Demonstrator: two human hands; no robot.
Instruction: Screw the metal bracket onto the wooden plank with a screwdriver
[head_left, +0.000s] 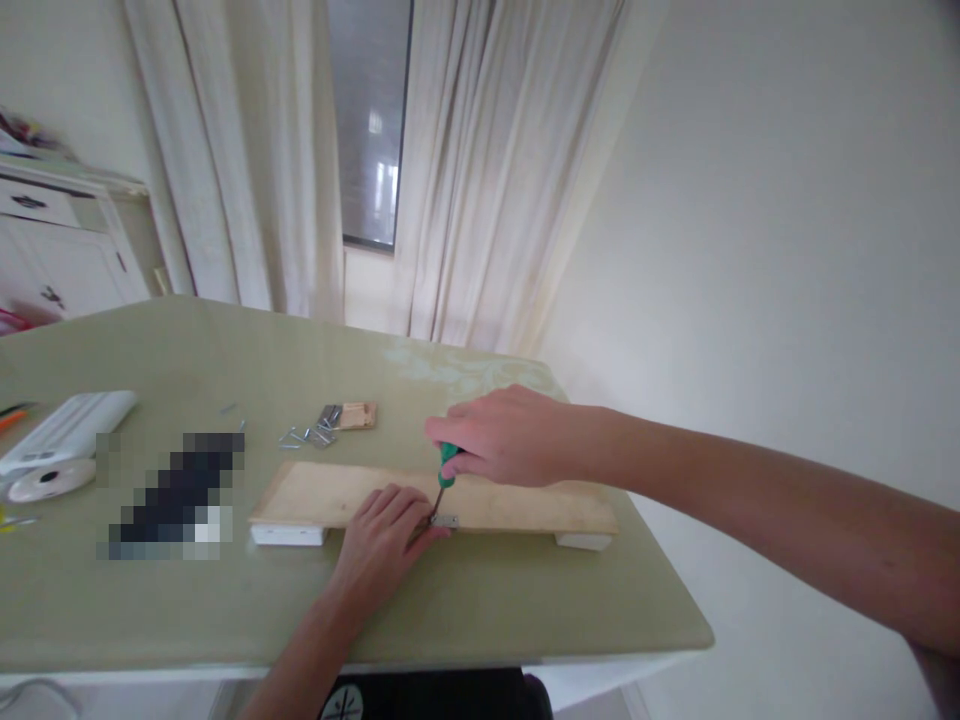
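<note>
My right hand point(501, 437) is wrapped round the green handle of a screwdriver point(448, 465), tilted with its tip down. The tip meets a small metal hinge point(447, 521) at the near edge of a pale wooden board point(517, 503). Bent over that same edge, my left hand point(388, 530) pinches the hinge against the wood, thumb below and fingers on top. Its fingers cover part of the hinge, and any screw under the tip is hidden. White blocks point(289, 535) support the board near its ends.
Behind the board lie loose screws point(294, 437), more metal hinges point(328, 420) and a small wooden piece point(358, 415). To the left are a blurred-out dark item point(180, 490), a white device point(71, 430) and a white oval object point(51, 480). The green-covered table point(600, 600) ends near the wall.
</note>
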